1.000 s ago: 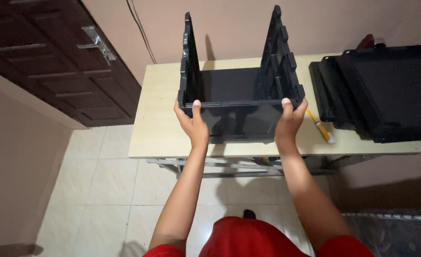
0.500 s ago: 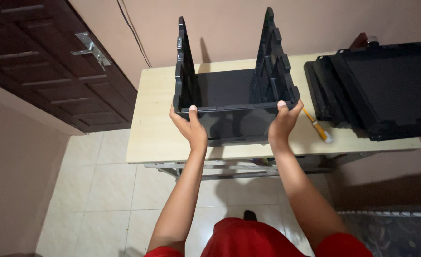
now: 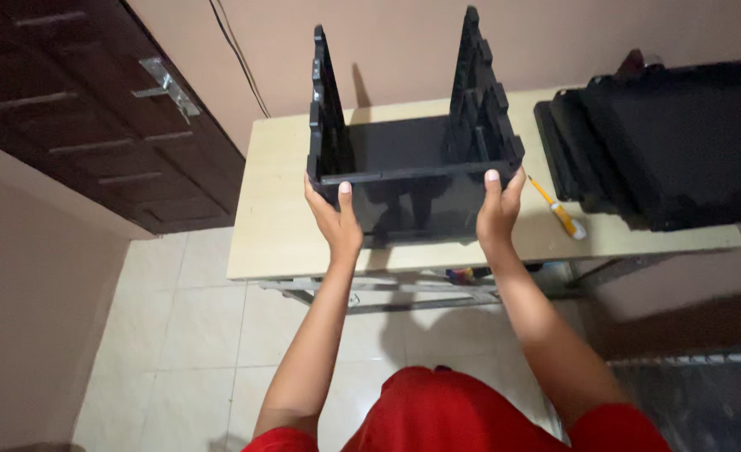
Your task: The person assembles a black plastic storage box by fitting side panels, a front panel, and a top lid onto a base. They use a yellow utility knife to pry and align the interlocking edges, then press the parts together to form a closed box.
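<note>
A black plastic crate (image 3: 412,159) stands on a pale wooden table (image 3: 278,226), partly assembled, with two tall side panels rising upright and a lower front wall facing me. My left hand (image 3: 334,219) grips the front wall near its left corner, thumb over the top edge. At the right corner my right hand (image 3: 497,209) holds the same wall in the same way. Both arms reach forward from my red clothing at the bottom of the view.
A stack of flat black crate panels (image 3: 663,151) lies on the table's right end. A yellow-handled tool (image 3: 559,213) rests between the stack and the crate. A dark wooden cabinet (image 3: 86,109) stands at the left. The floor is tiled.
The view has shifted slightly and the crate sits a little more to the left in it. Both hands keep the same hold on the front wall.
</note>
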